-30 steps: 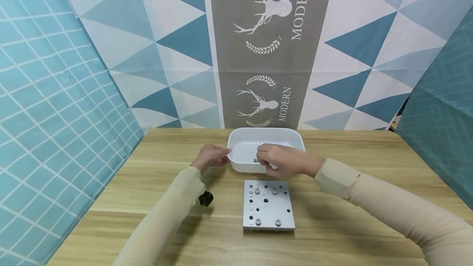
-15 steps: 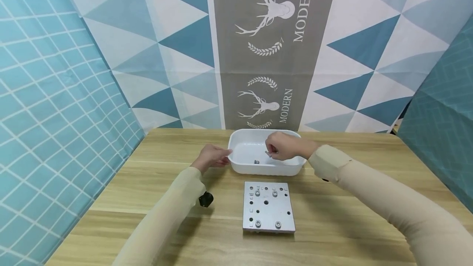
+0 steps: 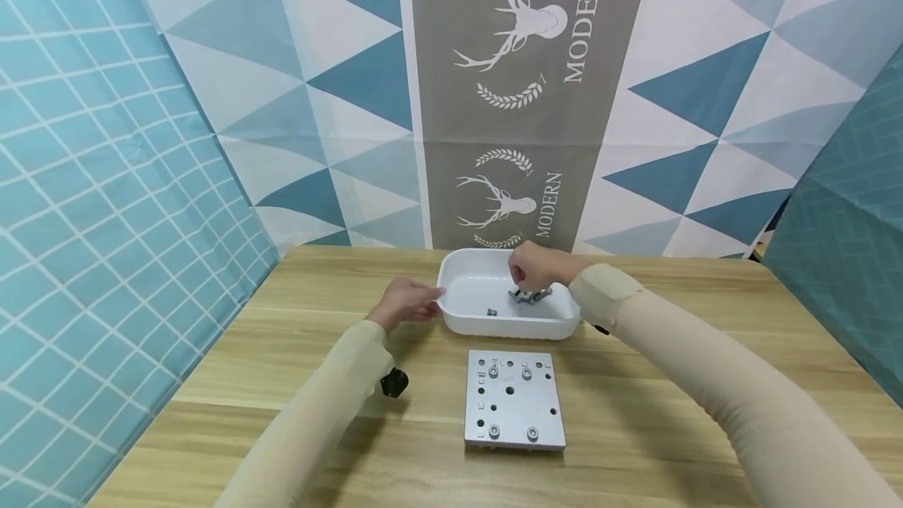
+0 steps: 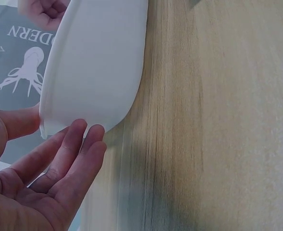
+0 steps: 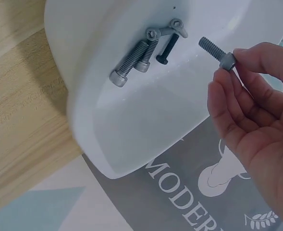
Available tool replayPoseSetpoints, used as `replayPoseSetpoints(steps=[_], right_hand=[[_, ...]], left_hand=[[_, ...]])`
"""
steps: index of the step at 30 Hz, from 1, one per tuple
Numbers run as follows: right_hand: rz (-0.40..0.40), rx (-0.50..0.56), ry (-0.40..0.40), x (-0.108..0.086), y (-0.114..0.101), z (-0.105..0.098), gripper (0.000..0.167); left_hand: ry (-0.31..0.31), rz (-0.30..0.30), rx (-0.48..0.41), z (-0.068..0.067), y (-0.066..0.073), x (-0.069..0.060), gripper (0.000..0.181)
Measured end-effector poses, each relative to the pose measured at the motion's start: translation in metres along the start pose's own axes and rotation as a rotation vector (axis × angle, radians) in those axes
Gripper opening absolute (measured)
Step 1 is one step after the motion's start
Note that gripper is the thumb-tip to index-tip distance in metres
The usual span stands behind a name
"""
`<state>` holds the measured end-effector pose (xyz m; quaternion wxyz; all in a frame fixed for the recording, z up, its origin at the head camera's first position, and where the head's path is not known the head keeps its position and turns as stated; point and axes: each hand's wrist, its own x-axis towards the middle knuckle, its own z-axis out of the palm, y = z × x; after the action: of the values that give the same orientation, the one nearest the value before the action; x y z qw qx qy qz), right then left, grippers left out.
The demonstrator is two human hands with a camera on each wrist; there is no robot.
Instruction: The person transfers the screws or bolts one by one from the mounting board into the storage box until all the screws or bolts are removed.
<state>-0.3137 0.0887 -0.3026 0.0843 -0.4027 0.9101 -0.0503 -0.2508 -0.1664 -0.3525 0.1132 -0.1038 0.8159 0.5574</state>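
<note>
My right hand (image 3: pixel 538 266) is over the right part of a white tray (image 3: pixel 462 322). In the right wrist view, its thumb and fingers pinch a socket head screw (image 5: pixel 212 49) by the head, threaded end pointing away from the hand. Several more screws (image 5: pixel 131 60) lie in a cluster on the tray floor, one of them dark. A small separate piece of hardware (image 3: pixel 491 312) lies near the tray's front wall. My left hand (image 3: pixel 407 301) grips the tray's left end, thumb at the rim and fingers against the outer wall (image 4: pixel 93 62).
A silver metal plate (image 3: pixel 511 406) with holes and several socket head screws in it lies on the wooden table (image 3: pixel 296 382) before the tray. A small black object (image 3: pixel 394 382) is beside the left sleeve. A patterned cloth (image 3: pixel 353 100) hangs behind the table.
My right hand has moved from the tray's front edge back and to the right. The screw cluster it covered is now visible. My left hand keeps its grip on the tray.
</note>
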Motion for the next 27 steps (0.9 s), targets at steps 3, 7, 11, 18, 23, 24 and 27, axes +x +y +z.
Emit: replayPoseSetpoints(steps=[3,7,11,18,23,24,27], right_hand=[[0.035,-0.006,-0.020,0.001,0.001,0.000,0.010],[0.045,-0.024,-0.001,0.002,0.004,-0.001,0.010],[0.051,-0.029,0.022,0.000,0.006,-0.002,0.009],[0.078,-0.027,0.048,-0.017,0.005,0.001,0.003],[0.065,-0.066,0.239,-0.041,-0.007,0.010,0.005],[0.060,-0.078,0.300,-0.047,-0.011,0.012,0.008],[0.079,-0.085,0.465,-0.068,-0.024,0.019,0.019]], left_hand=[[0.000,-0.001,-0.002,0.001,-0.001,0.002,0.036],[0.006,-0.004,0.013,0.002,-0.001,0.003,0.035],[0.016,0.014,0.032,0.002,0.001,0.002,0.034],[0.039,0.076,0.056,0.006,0.002,-0.002,0.031],[0.148,0.183,0.254,0.007,0.002,-0.004,0.039],[0.176,0.220,0.321,0.007,0.002,-0.004,0.041],[0.241,0.316,0.482,0.006,0.004,-0.007,0.049]])
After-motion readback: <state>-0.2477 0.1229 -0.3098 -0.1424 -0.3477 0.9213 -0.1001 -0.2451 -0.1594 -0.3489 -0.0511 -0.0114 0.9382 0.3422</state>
